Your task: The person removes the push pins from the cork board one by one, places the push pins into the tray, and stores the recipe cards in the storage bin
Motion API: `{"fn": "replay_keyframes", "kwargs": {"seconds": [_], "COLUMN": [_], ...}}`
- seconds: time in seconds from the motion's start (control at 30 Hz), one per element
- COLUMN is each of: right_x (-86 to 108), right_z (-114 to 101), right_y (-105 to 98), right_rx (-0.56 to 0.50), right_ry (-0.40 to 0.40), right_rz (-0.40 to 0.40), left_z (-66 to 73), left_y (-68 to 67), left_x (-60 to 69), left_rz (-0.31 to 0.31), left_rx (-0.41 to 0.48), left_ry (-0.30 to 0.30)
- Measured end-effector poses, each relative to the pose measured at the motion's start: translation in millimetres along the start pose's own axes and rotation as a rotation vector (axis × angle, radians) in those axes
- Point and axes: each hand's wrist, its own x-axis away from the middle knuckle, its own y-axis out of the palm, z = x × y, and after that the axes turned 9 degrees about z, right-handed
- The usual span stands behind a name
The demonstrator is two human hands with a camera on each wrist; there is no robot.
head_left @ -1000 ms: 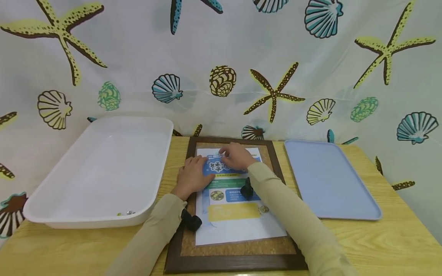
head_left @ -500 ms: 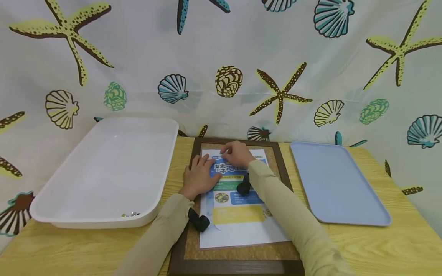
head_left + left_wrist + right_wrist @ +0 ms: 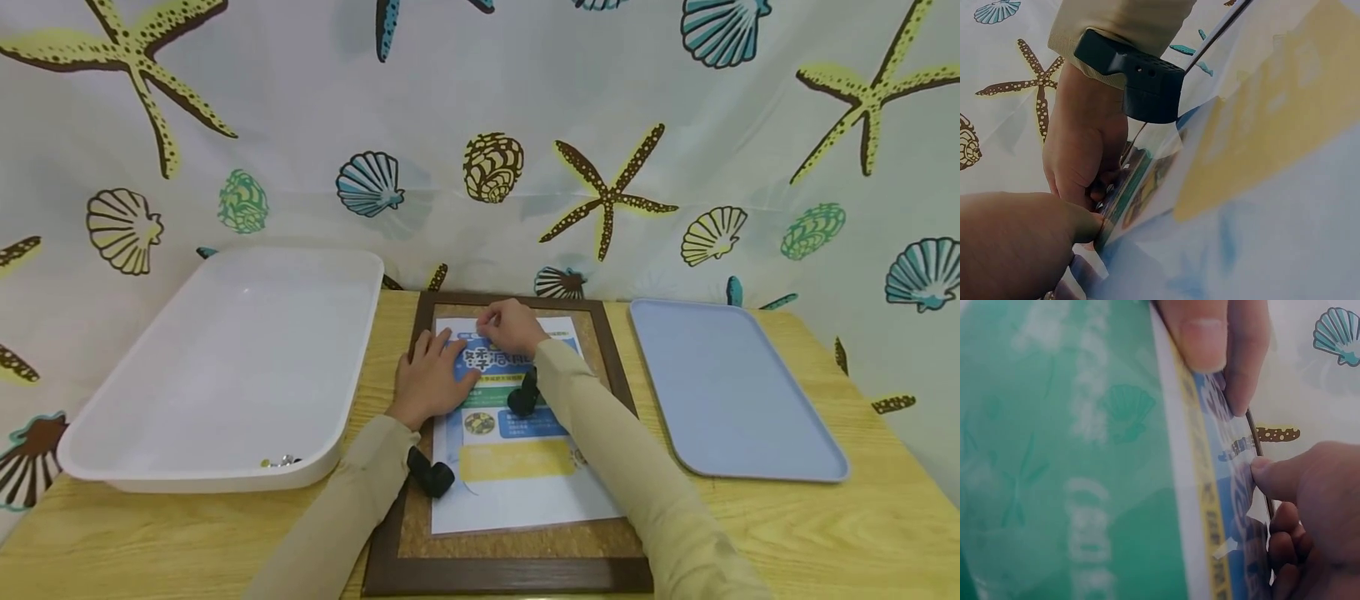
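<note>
A printed sheet [image 3: 525, 504] lies on a cork board [image 3: 517, 543] with a dark brown frame. My left hand [image 3: 431, 379] rests spread on the sheet's upper left part. My right hand [image 3: 513, 327] is at the sheet's top edge, fingers curled, thumb and forefinger tips close together. Any small thing between them is hidden. In the right wrist view the right hand's thumb [image 3: 1272, 475] touches the blue print near the board's edge. In the left wrist view the left thumb [image 3: 1066, 225] is near the right hand [image 3: 1079, 150].
A large white basin [image 3: 225, 358] stands on the left, with several tiny silver and yellow pieces [image 3: 281, 461] at its near end. On the right lies a pale blue tray [image 3: 738, 392]. A curtain printed with shells and starfish [image 3: 300, 108] hangs behind the wooden table [image 3: 817, 533].
The head view has shifted slightly. My right hand's thumb and forefinger tips have drawn closer together at the sheet's top edge. The left hand stays on the sheet's upper left.
</note>
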Motion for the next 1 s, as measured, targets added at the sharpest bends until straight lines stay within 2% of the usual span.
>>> {"fn": "replay_keyframes", "kwargs": {"seconds": [0.4,0.67,1.0], "right_x": [2.4,3.0,2.7], "right_z": [-1.2,-4.9,-2.9], "right_y": [-0.4,-1.7,2.0], "right_rx": [-0.035,-0.041,-0.070], "right_ry": [0.066,0.076,0.091], "right_rz": [-0.028,-0.044,-0.067], "left_z": [1.9,0.2,-0.1], "left_y": [-2.1,-1.0,-3.6], "left_x": [1.7,0.9,3.0], "left_rz": [-0.010,-0.009,-0.011], "left_rx": [-0.016,-0.021,0.020], "left_ry": [0.007,-0.006,-0.004]}}
